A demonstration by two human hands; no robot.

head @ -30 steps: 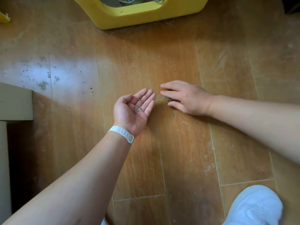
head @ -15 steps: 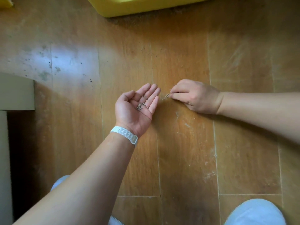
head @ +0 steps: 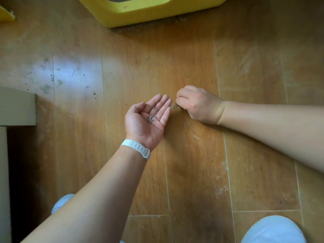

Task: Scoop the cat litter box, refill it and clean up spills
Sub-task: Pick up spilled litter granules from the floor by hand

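Curled tighter than before, the right hand [head: 198, 106] is pinched on small grey-brown litter granules [head: 175, 106] at the brown wooden floor [head: 192, 172], more being cradled in the flat upturned left hand [head: 140, 123]; light and loose, they are best taken by fingertip pinches

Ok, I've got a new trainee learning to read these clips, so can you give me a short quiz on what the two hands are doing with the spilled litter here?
1. True or false: the left hand lies palm up with litter granules resting in it.
2. Pick one: the right hand is A) flat and empty, B) pinching more granules just beside the left fingertips, C) curled into an empty fist.
3. Short answer: which wrist wears the white band?

Key: 1 true; 2 B; 3 the left.
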